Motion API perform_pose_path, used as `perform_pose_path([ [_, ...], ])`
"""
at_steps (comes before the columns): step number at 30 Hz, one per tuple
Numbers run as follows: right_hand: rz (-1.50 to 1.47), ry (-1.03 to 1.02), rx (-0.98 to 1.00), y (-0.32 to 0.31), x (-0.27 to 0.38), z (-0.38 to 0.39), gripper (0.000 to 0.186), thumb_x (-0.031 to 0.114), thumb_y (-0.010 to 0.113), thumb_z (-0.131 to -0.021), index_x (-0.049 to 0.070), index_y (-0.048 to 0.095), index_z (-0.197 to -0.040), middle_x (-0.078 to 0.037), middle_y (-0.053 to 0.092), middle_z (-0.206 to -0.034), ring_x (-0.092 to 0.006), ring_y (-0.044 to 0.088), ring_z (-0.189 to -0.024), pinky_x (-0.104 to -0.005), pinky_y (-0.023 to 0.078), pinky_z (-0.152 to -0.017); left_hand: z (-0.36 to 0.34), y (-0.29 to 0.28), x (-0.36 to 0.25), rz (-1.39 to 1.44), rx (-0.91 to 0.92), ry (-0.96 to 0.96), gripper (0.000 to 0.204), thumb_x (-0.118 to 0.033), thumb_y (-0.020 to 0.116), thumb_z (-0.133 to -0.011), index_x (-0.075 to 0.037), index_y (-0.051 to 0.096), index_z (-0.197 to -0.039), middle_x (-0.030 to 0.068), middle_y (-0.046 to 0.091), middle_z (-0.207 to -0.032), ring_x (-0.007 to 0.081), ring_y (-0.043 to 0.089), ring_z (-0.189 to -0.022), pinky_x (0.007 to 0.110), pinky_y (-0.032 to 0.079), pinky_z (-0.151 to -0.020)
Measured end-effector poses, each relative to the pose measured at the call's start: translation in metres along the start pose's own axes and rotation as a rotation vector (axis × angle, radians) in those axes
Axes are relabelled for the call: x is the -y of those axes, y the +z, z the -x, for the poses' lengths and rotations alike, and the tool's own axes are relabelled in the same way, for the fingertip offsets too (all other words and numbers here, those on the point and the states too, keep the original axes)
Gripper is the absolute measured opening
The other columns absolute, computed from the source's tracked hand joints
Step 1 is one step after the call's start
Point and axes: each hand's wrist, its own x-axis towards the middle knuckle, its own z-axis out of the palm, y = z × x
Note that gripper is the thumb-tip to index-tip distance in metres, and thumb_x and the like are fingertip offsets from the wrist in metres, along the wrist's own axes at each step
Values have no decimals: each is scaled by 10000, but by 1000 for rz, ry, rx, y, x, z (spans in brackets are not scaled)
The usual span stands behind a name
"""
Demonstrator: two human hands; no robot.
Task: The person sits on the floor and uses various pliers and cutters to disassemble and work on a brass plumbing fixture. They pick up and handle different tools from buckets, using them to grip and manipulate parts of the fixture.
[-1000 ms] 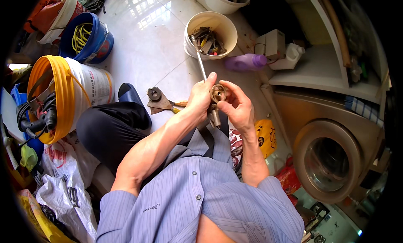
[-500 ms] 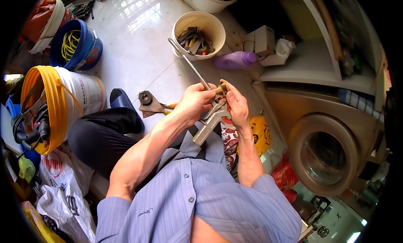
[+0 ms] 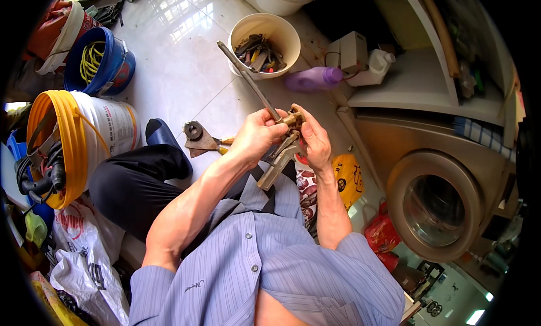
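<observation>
My left hand (image 3: 256, 135) grips a long metal wrench (image 3: 247, 78) whose handle points up and away toward the cream bucket. My right hand (image 3: 313, 141) holds a brass fitting (image 3: 293, 119) between its fingers, right where the tool meets it. A grey metal tap body (image 3: 279, 163) hangs below both hands, above my lap. Both hands are held together in front of my chest.
A cream bucket of tools (image 3: 265, 41) stands on the tiled floor ahead. A trowel (image 3: 200, 139) lies by my shoe. A yellow-rimmed white bucket (image 3: 79, 140) and a blue bucket (image 3: 98, 64) stand at my left. A washing machine (image 3: 437, 199) is at right, a purple bottle (image 3: 313, 78) near it.
The wrench handle has swung from near upright toward the upper left. Both hands stay closed around the fitting; the view has shifted slightly.
</observation>
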Motion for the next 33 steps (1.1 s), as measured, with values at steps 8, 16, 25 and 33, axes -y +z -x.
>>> perform_pose_path([
  [8,-185,45,-12,1,-4,4,498,269,471,-1073,-25,495,-1474,-148,603,-1384,-211,559,-1277,-316,389,-1112,2,4,1,-124,-5,112,312,3,626,-944,26,589,-1254,62,694,-1064,122,650,-953,282,527,-877],
  [16,-69,37,26,5,1,2,541,241,586,-1021,-25,477,-1479,-102,621,-1292,-183,578,-1188,-305,425,-1062,-3,-2,7,-278,-67,164,229,-63,631,-969,28,609,-1178,66,678,-1007,123,629,-913,285,520,-835],
  [25,-8,70,17,28,-4,-3,606,310,670,-1005,-35,476,-1463,-93,652,-1187,-149,609,-1068,-284,488,-947,0,-14,-3,-148,-141,34,205,-130,689,-952,-29,604,-1109,32,646,-950,103,610,-842,257,491,-717],
  [33,42,36,2,36,2,-16,587,312,674,-1006,-33,496,-1446,-108,670,-1160,-146,631,-1026,-291,511,-921,-1,-25,-10,-39,-93,37,246,-105,727,-926,-43,603,-1129,29,651,-973,88,621,-815,227,489,-683],
])
